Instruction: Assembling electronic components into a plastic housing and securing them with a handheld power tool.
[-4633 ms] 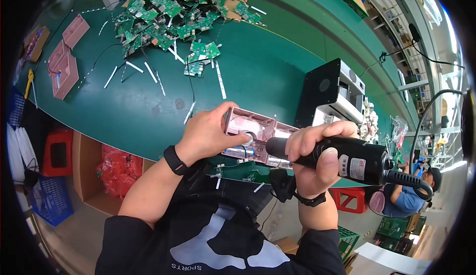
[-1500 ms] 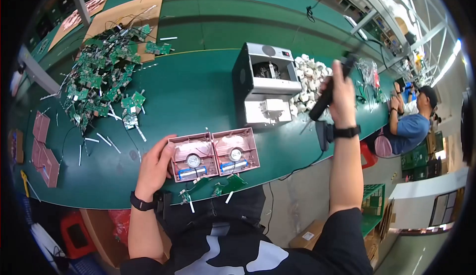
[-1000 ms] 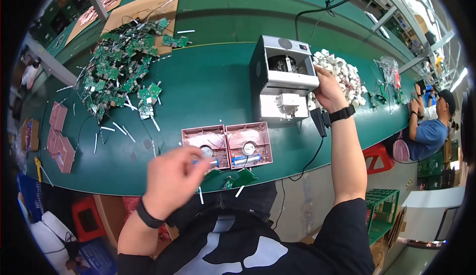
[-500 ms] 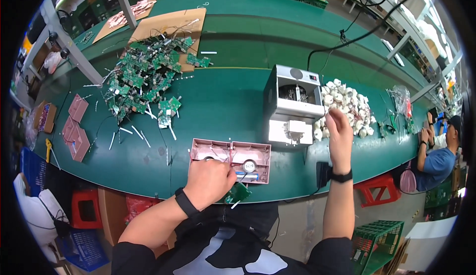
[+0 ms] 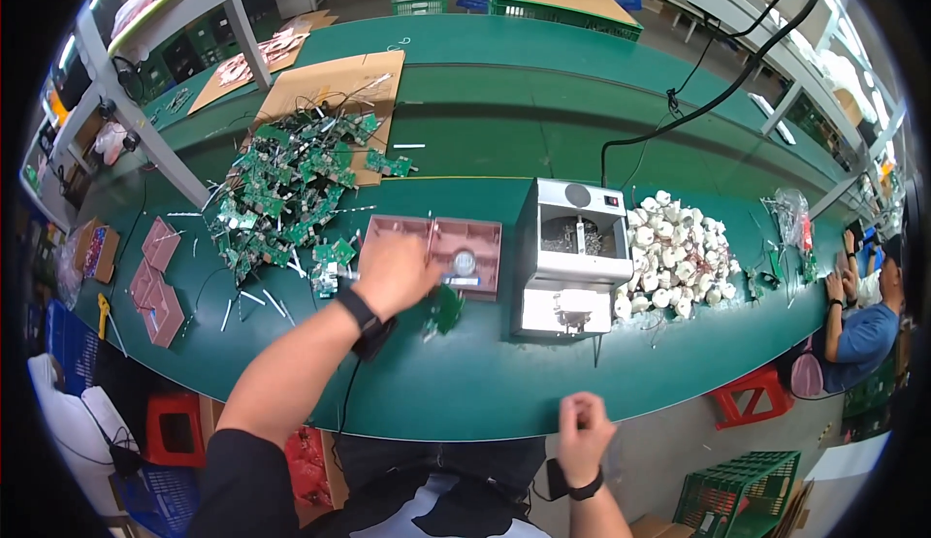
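A pink open plastic case (image 5: 480, 286) with two compartments lies on the green table. My left hand (image 5: 396, 271) is closed over its left compartment, and the fingertips are hidden. In the right compartment sit a round silvery part (image 5: 465, 263) and a blue cylinder below it. A green circuit board (image 5: 446, 310) hangs out over the case's near edge onto the table. My right hand (image 5: 584, 436) is off the table's front edge with its fingers curled together; whatever is in them, if anything, is too small to make out.
A grey screw feeder (image 5: 574, 268) stands right of the case, beside a heap of white parts with wires (image 5: 674, 257). Tangled circuit boards (image 5: 281, 184) lie at left by cardboard (image 5: 378, 82). More pink cases (image 5: 157, 295) lie far left. A co-worker (image 5: 863, 315) sits at right.
My left hand and the pink case have moved away from the front edge, farther onto the table. My right hand has come back from beside the screw feeder toward me, its fingers now curled.
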`<state>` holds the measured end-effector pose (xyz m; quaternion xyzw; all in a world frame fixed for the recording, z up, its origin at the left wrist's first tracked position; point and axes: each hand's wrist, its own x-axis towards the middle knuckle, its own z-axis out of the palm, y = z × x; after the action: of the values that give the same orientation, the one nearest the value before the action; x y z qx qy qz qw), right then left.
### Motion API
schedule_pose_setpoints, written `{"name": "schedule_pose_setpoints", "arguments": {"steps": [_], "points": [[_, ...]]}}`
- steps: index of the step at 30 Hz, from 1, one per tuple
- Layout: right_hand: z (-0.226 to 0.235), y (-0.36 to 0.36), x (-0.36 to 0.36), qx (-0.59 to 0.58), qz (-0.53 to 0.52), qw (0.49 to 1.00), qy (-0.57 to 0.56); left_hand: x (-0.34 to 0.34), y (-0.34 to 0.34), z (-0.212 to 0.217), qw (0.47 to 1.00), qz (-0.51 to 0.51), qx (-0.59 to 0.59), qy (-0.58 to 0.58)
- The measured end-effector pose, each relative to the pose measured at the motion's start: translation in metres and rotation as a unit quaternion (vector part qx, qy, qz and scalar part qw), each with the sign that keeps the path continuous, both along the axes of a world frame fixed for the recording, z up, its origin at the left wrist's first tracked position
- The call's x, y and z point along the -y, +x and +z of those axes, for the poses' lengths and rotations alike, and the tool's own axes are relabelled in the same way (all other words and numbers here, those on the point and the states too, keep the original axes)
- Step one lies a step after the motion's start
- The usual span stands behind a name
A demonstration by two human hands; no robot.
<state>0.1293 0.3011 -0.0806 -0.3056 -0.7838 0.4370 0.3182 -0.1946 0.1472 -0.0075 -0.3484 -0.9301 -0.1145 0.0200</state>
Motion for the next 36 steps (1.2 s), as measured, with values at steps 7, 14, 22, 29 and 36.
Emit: {"name": "schedule_pose_setpoints", "arguments": {"steps": [7, 14, 22, 29, 36], "points": [[-0.037, -0.005, 0.012, 0.005, 0.012, 0.973, 0.230, -0.115, -0.116, 0.000, 0.996, 0.079, 0.000, 0.036], [-0.043, -0.004, 0.014, -0.016, 0.026, 0.964, 0.265, -0.149, -0.173, -0.010, 0.980, 0.131, -0.059, 0.136], [-0.038, -0.006, 0.009, -0.024, 0.018, 0.957, 0.287, -0.138, -0.095, -0.029, 0.959, -0.174, 0.111, 0.194], [-0.047, -0.003, 0.010, -0.025, 0.003, 0.955, 0.295, -0.188, -0.110, -0.070, 0.960, -0.188, 0.070, 0.194], [-0.052, -0.002, 0.017, -0.024, 0.012, 0.949, 0.314, -0.197, -0.123, -0.073, 0.974, -0.105, 0.073, 0.187]]}}
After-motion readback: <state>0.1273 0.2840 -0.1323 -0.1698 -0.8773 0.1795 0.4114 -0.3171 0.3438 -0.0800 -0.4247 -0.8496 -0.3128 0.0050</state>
